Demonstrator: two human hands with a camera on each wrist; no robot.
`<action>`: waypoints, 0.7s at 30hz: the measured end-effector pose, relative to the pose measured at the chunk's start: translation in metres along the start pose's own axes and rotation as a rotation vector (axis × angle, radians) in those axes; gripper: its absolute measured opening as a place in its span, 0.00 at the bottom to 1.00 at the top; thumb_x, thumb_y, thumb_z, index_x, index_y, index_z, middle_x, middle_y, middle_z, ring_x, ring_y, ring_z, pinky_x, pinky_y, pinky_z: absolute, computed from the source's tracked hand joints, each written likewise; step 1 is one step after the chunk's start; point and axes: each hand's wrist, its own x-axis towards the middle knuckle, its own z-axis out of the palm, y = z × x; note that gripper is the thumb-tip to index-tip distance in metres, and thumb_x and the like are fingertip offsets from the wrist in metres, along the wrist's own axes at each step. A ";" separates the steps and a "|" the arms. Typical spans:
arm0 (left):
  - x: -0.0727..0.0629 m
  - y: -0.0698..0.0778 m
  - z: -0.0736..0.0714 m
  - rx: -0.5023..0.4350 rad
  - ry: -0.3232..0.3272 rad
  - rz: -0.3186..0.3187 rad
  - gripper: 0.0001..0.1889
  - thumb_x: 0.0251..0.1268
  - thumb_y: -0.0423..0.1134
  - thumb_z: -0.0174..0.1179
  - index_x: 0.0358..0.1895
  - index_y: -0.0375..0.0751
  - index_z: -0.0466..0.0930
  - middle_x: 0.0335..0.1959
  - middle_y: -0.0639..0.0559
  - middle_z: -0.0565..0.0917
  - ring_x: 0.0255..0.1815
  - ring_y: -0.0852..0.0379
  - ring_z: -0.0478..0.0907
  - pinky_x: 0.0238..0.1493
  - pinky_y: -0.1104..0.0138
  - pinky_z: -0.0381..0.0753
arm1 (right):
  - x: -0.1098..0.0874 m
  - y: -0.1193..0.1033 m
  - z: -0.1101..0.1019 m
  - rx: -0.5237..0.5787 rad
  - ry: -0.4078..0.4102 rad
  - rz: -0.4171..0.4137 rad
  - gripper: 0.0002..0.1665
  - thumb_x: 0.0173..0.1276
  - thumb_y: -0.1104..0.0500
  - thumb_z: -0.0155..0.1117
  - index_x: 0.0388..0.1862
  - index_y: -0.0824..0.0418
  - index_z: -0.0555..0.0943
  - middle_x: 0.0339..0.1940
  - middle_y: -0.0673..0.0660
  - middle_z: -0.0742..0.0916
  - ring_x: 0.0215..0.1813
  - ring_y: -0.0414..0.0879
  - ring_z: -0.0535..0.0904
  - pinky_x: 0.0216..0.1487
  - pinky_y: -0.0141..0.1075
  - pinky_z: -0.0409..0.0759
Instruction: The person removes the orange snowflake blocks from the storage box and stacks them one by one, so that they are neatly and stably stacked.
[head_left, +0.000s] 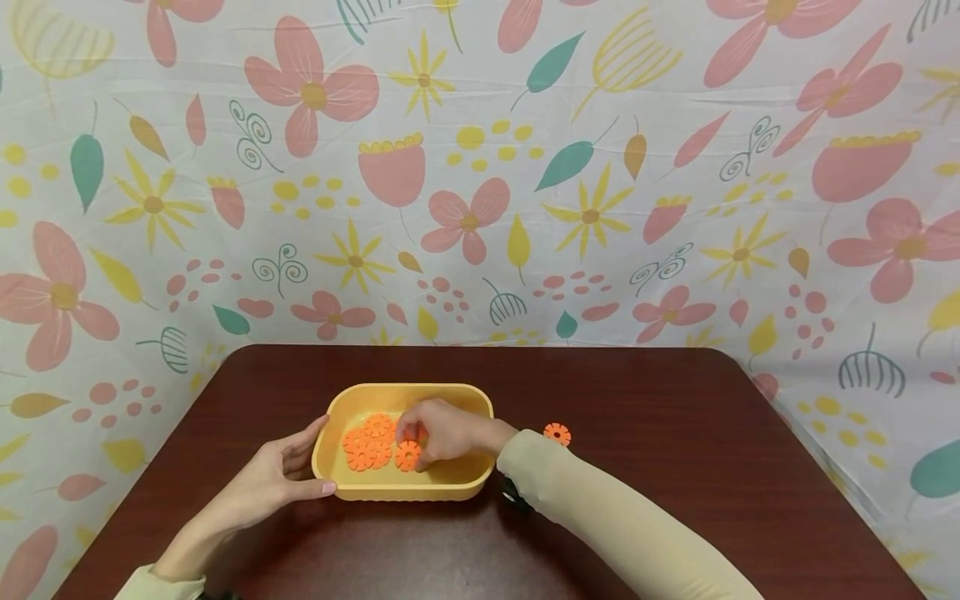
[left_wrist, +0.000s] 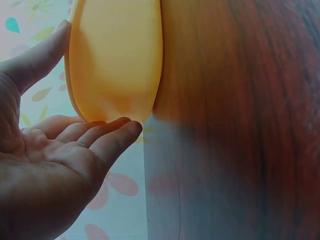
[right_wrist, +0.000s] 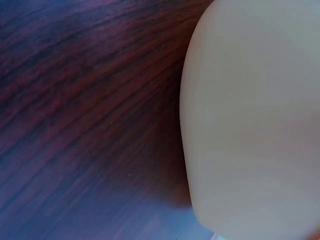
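Note:
A yellow plastic basin [head_left: 405, 492] stands on the table, left of the middle. My left hand [head_left: 273, 475] holds its left end, thumb at the front corner and fingers at the side. The left wrist view shows the fingertips of this hand [left_wrist: 75, 145] against the basin's wall [left_wrist: 117, 55]. Inside the basin, my right hand [head_left: 442, 429] pinches an orange notched interlocking disc [head_left: 407, 456]; some of its fingers are hidden. Several more orange discs [head_left: 367, 446] lie flat in the basin's left half. The right wrist view shows neither hand nor disc.
One loose orange disc [head_left: 557, 432] lies on the dark brown table [head_left: 637, 400], right of the basin and partly behind the right sleeve [head_left: 592, 492]. A flowered cloth [head_left: 480, 167] hangs behind the table. A pale rounded surface [right_wrist: 250, 120] fills much of the right wrist view.

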 end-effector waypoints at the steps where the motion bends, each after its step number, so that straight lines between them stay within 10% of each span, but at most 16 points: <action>1: 0.000 0.000 0.000 0.000 0.000 0.000 0.51 0.65 0.33 0.75 0.83 0.24 0.49 0.82 0.27 0.51 0.78 0.29 0.58 0.63 0.60 0.80 | 0.000 0.000 0.000 -0.003 -0.002 0.004 0.21 0.52 0.68 0.87 0.42 0.58 0.86 0.35 0.51 0.85 0.40 0.43 0.78 0.44 0.27 0.76; 21: 0.000 -0.001 0.001 -0.006 0.001 -0.002 0.51 0.65 0.33 0.75 0.82 0.24 0.49 0.82 0.28 0.53 0.78 0.30 0.61 0.62 0.65 0.79 | -0.003 0.002 0.001 0.001 -0.057 0.015 0.27 0.56 0.68 0.85 0.56 0.58 0.89 0.36 0.45 0.86 0.39 0.40 0.77 0.42 0.27 0.77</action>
